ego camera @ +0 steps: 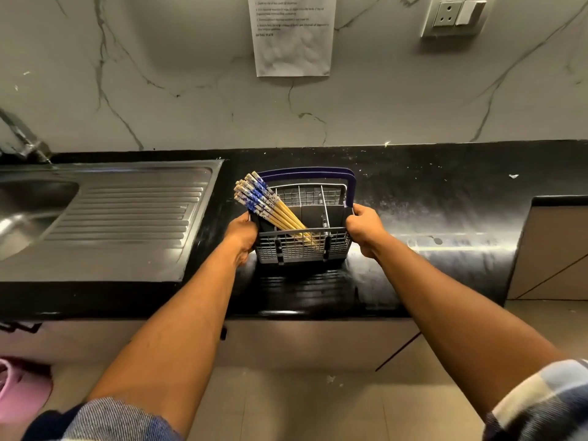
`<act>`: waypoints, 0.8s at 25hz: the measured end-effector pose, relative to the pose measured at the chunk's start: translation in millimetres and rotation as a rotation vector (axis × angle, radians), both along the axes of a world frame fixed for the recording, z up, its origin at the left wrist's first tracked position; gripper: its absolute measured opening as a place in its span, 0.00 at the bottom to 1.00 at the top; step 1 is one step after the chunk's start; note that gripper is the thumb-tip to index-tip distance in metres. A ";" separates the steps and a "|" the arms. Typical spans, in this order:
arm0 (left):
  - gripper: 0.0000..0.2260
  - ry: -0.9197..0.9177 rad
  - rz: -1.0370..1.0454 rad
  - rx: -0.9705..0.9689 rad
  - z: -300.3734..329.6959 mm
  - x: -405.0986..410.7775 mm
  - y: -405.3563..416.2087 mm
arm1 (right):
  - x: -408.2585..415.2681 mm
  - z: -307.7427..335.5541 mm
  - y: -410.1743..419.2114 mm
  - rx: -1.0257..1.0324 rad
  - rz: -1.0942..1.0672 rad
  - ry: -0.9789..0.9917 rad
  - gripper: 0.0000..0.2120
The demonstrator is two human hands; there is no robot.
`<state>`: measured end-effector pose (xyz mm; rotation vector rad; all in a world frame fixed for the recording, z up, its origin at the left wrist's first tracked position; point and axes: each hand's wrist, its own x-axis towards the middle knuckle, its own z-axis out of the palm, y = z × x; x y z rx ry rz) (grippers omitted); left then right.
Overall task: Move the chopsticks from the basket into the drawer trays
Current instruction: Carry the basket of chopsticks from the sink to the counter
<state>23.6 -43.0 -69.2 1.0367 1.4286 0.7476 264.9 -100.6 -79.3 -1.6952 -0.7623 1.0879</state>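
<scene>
Two hands grip a basket (302, 246) at mid-frame, one on each short side. The left hand (243, 237) curls its fingers round the left wall, and the right hand (364, 229) wraps the right wall just under the foot of the handle (318, 173). The basket is a grey plastic box with gridded mesh walls and thin dividers that split it into compartments; its handle is a dark blue flat band arching over the far side. It sits on the worktop (445, 218), a glossy black slab flecked with white specks and scuffs, which mirrors the mesh just in front of the basket.

Chopsticks (273, 208) stand as one bundle in the left part of the basket, leaning up and to the left, so their tops jut out past the rim above the left hand. They are slim pale-yellow sticks, square at the upper ends, where blue and white patterning covers them. Their lower ends show through the front mesh near the middle, between the two hands.

At the left of the frame lies a steel sink (35, 211) with a ribbed draining board (133, 211), and a metal tap (22, 135) rises at its far corner. Behind runs a grey-veined marble wall (159, 74) with a crumpled printed sheet (292, 36) taped at top centre and a white socket (455, 14) at upper right. Beige cabinet fronts (318, 342) lie below the worktop edge.
</scene>
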 end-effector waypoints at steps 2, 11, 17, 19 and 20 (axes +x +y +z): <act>0.09 0.021 0.012 0.005 0.3 -5.4 -22.7 | -4.0 0.2 -18.9 -0.002 0.021 -0.008 0.18; 0.12 0.074 -0.039 -0.036 1.2 -33.2 -134.6 | -24.1 -1.5 -139.9 -0.009 0.046 -0.076 0.17; 0.18 -0.018 -0.094 -0.020 -2.1 -60.4 -225.8 | -51.8 -8.6 -236.2 0.000 0.012 -0.086 0.19; 0.19 -0.066 -0.103 -0.018 -1.4 -70.8 -261.5 | -64.3 -5.9 -271.9 0.001 -0.028 -0.064 0.18; 0.18 -0.078 -0.098 -0.011 -2.3 -75.5 -277.6 | -70.1 -4.6 -288.5 0.002 -0.041 -0.064 0.17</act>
